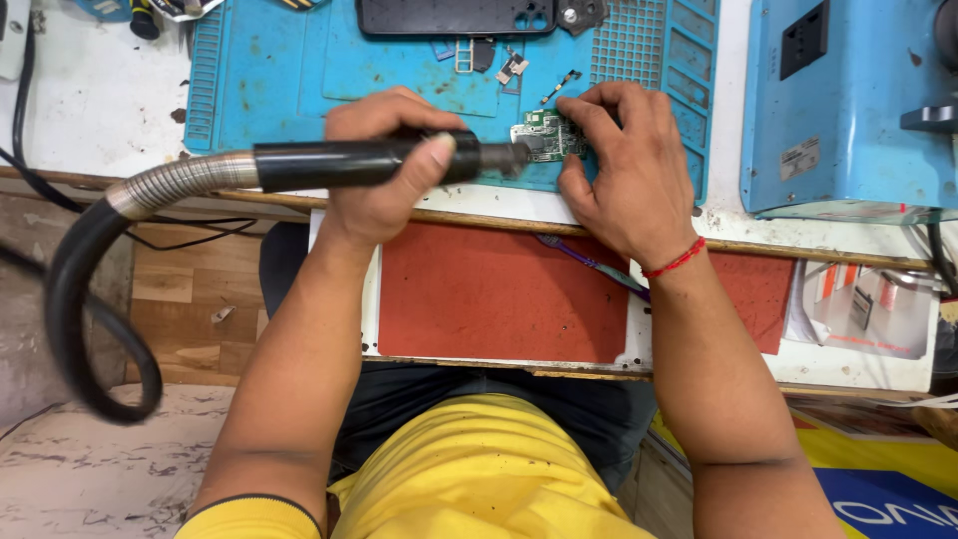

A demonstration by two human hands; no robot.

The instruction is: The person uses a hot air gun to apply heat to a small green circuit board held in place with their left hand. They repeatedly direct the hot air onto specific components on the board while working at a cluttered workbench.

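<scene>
The left hand (384, 165) is wrapped around the black handle of a hot-air wand (369, 162), thumb lying along the barrel. The nozzle tip points right, at the left edge of a small green circuit board (544, 135). A ribbed metal collar and a thick black hose (90, 289) trail off to the left and loop down below the bench edge. The right hand (619, 170) pins the board down on the blue work mat (269, 80), w/ fingertips curled over its top and right edges and the thumb at its lower edge; so that hand is closed on the board, pressing rather than lifting.

To do this step well, as judged from the frame: keep the nozzle just off the board, not touching, and keep the fingertips on the far edges, away from the heated side. The board should stay flat on the mat. The hose's weight pulls left, so a firm wrist helps.

Loose small parts (514, 66) lie on the mat above the board, near a dark phone shell (454, 15) at the top edge.

Labels etc.: a pale rectangular sticker (799, 158) sits on the front of the blue machine (838, 110) at right. Lower right, a flat printed package w/ red-orange marks (863, 304) lies on a white tray; a yellow and blue printed sheet (878, 479) shows in the corner. A red panel (499, 294) lies under the bench edge.
</scene>
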